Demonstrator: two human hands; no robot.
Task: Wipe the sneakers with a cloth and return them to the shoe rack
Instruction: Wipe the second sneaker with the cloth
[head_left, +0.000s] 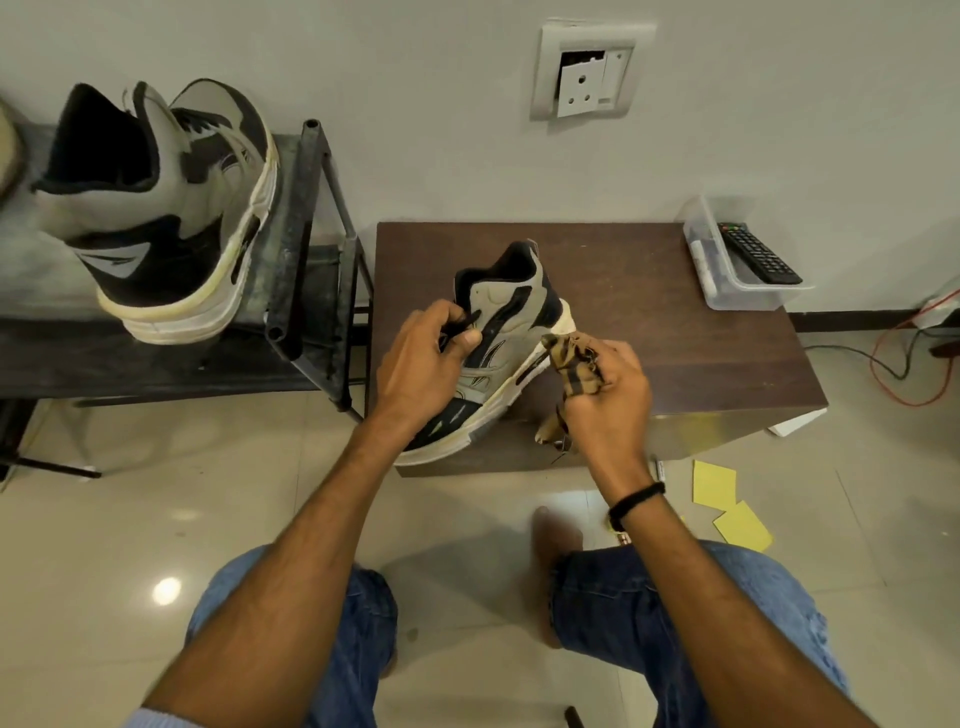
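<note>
A beige and black sneaker (511, 322) lies tilted on a low dark wooden table (675, 332), its toe hanging over the near edge. My left hand (423, 364) grips it by the laces and upper. My right hand (605, 395) is closed on a bunched tan checked cloth (574, 364), which touches the sneaker's cream sole at the right side. The matching second sneaker (166, 208) stands on the top shelf of the black metal shoe rack (304, 218) at the left, heel toward me.
A clear plastic box (727, 280) with a black remote control (756, 254) sits at the table's back right corner. Yellow paper sheets (727, 501) lie on the tiled floor. Cables (898, 364) trail at the right. A wall socket (584, 78) is above.
</note>
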